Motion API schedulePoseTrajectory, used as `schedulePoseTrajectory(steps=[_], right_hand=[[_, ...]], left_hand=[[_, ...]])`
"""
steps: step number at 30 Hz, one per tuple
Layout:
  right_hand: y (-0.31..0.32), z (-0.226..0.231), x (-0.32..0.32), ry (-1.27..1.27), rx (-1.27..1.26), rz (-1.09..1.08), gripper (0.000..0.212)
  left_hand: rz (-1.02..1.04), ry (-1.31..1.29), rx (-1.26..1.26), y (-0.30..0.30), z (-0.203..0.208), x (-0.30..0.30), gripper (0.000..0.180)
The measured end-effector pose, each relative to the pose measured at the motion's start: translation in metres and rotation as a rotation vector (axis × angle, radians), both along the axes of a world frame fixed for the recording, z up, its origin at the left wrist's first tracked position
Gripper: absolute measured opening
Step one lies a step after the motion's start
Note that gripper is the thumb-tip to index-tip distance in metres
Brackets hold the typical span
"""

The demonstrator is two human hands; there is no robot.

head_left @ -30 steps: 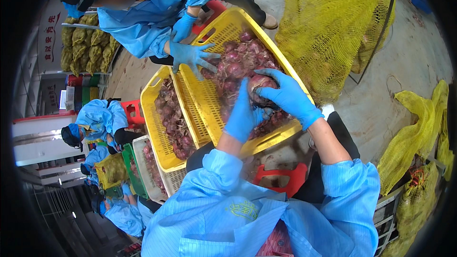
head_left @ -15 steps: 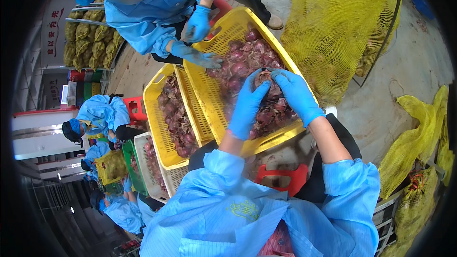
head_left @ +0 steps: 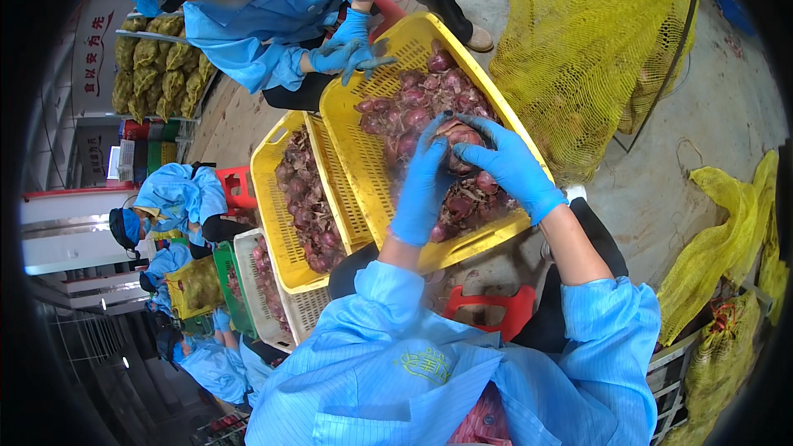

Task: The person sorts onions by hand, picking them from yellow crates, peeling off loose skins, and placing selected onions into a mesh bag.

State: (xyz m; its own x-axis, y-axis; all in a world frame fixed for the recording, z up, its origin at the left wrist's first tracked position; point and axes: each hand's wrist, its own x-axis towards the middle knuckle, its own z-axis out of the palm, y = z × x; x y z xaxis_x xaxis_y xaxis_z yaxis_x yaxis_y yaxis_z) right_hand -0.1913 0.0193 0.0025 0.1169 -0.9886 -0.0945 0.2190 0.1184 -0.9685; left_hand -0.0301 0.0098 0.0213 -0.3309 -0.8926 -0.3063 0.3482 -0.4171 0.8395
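One large red onion point(head_left: 457, 134) is resting cupped between gloved left hand point(head_left: 423, 182) and right hand point(head_left: 514, 168), over the onion-filled yellow crate point(head_left: 353, 157), probably handling firm and fairly light, its papery skin likely slipping and flaking, its rounded sides seemingly offering the surest hold.

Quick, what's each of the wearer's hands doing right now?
Left hand: holding a red onion from its left side.
Right hand: holding the same onion from its right.
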Motion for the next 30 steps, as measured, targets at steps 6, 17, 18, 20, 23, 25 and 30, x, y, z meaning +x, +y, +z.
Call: schedulePoseTrajectory(steps=[6,17,18,20,23,25,30], right_hand=[[0.000,0.003,-0.006,-0.015,0.044,0.039,0.049],[0.003,0.015,-0.008,-0.155,0.082,0.049,0.054],[0.001,0.010,-0.007,-0.134,0.043,0.055,0.055],[0.001,0.004,-0.009,-0.115,0.066,0.052,0.054],[0.000,0.016,-0.004,0.077,0.077,0.067,0.048],[0.000,0.003,-0.002,0.003,0.107,0.022,0.044],[-0.001,0.001,-0.006,-0.091,0.214,0.009,0.042]], left_hand=[[-0.019,-0.152,-0.042,-0.001,-0.009,0.002,0.060],[-0.211,-0.385,-0.301,0.000,0.021,-0.001,0.094],[-0.239,-0.360,-0.265,-0.002,0.025,-0.001,0.094],[-0.226,-0.284,-0.166,-0.004,0.025,-0.003,0.088],[-0.088,-0.210,-0.042,-0.002,0.011,0.006,0.072],[-0.028,-0.207,-0.061,-0.004,-0.001,-0.005,0.066],[-0.110,-0.169,-0.023,0.003,0.011,-0.004,0.072]])
